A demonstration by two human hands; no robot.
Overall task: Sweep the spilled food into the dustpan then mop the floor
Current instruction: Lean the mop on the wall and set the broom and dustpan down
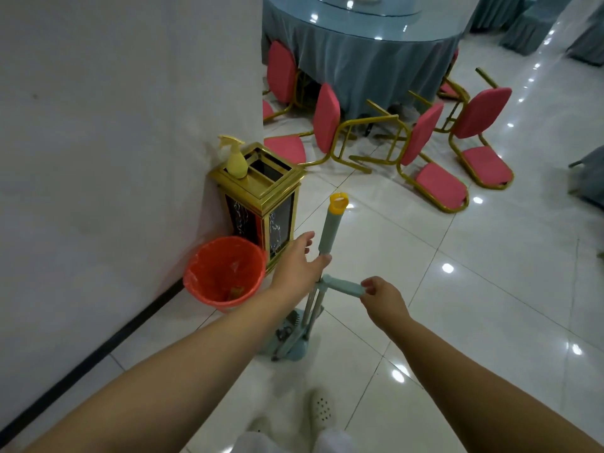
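Nearby: orange bin (225, 276) | left hand (299, 261) spread wide | right hand (382, 294) pinching dustpan handle (343, 286)

A: What carries everything here?

B: A glossy white tiled floor (490, 289), bright with ceiling-light reflections.

A: What stands at ten o'clock?

B: A round orange plastic bin (225, 276) with a liner, touching a gold-framed square waste bin with dark panels (261, 204), both against the white wall.

A: And centre?

B: A pale teal plastic dustpan (291, 338) resting on the tiles.

A: Farther off?

B: At one o'clock, pink-cushioned chairs with gold metal frames (431, 152), several tipped over, beside a round table draped in grey-blue cloth (359, 53).

A: Nearest?

B: At six o'clock, a white perforated shoe (322, 410).
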